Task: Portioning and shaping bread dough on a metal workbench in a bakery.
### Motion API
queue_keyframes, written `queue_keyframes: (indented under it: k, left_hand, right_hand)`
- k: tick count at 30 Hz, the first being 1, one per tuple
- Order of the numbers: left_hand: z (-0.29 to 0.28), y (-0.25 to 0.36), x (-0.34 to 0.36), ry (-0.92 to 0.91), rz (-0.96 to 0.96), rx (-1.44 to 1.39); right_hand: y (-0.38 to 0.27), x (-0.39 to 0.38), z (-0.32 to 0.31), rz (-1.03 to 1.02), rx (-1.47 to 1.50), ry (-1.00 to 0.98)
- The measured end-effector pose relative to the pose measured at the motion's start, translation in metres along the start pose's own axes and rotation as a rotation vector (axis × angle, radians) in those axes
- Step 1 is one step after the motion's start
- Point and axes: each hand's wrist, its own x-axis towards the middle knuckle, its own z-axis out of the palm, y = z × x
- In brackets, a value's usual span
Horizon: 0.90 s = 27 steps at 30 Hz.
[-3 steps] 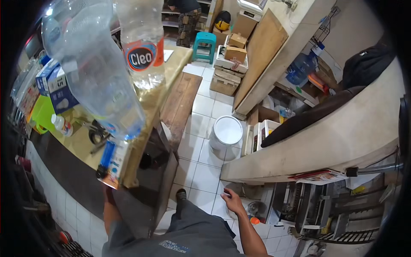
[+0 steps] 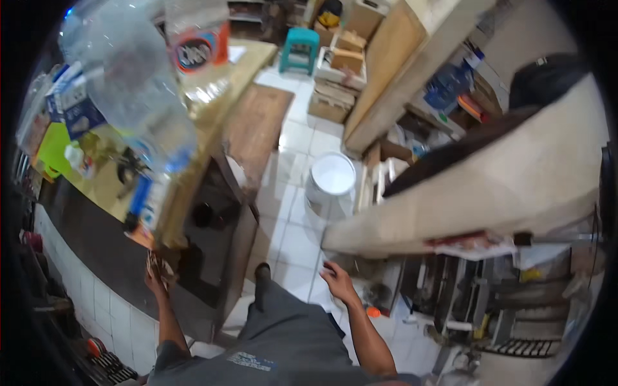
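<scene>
At the lower left, below the table corner, my left hand (image 2: 154, 276) is closed on a crumpled brown-and-whitish thing (image 2: 162, 267), too blurred to identify. My right hand (image 2: 335, 278) hangs open at lower middle, its fingers apart over the tiled floor (image 2: 293, 276). Above my left hand, the yellowish tabletop (image 2: 112, 193) bears large clear plastic bottles (image 2: 132, 83), a blue-and-white box (image 2: 72, 106), a green plastic container (image 2: 51, 151), a small white bottle (image 2: 75, 157) and a blue-and-black object (image 2: 138, 202) at the corner.
A wooden bench (image 2: 261, 122), white bucket (image 2: 332, 186) and teal stool (image 2: 299, 48) line the aisle. Stacked boxes (image 2: 336, 77) and a pale partition (image 2: 489, 180) bound the right; dark metal racks (image 2: 502, 309) stand below. A person (image 2: 275, 16) is in the back, mostly cut off.
The scene has shifted upward and slightly left as my view moved, and is now blurred. My left hand now shows more below the table corner, with the crumpled thing in it.
</scene>
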Motion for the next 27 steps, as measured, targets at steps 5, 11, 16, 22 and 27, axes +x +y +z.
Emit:
queue_keyframes:
  k: [5, 11, 16, 22, 27]
  left_hand:
    - [0.093, -0.032, -0.224, -0.028, -0.259, 0.403]
    - [0.335, -0.061, -0.365, -0.926, -0.126, 0.603]
    - [0.494, -0.016, -0.461, -1.122, -0.402, -0.007]
    - [0.517, -0.038, -0.579, -1.393, -0.966, -0.313]
    - [0.515, -0.025, -0.624, -1.962, -0.560, -0.043]
  right_hand:
    - [-0.014, -0.080, -0.009, -0.187, 0.154, -0.152]
    - [-0.067, -0.133, -0.005, -0.811, 0.297, 0.130]
    - [-0.058, -0.230, -0.099, -0.854, 0.528, 0.353]
    - [0.008, -0.285, -0.155, -0.796, 0.341, 0.976]
    - [0.009, -0.316, -0.218, -0.468, 1.017, 1.335]
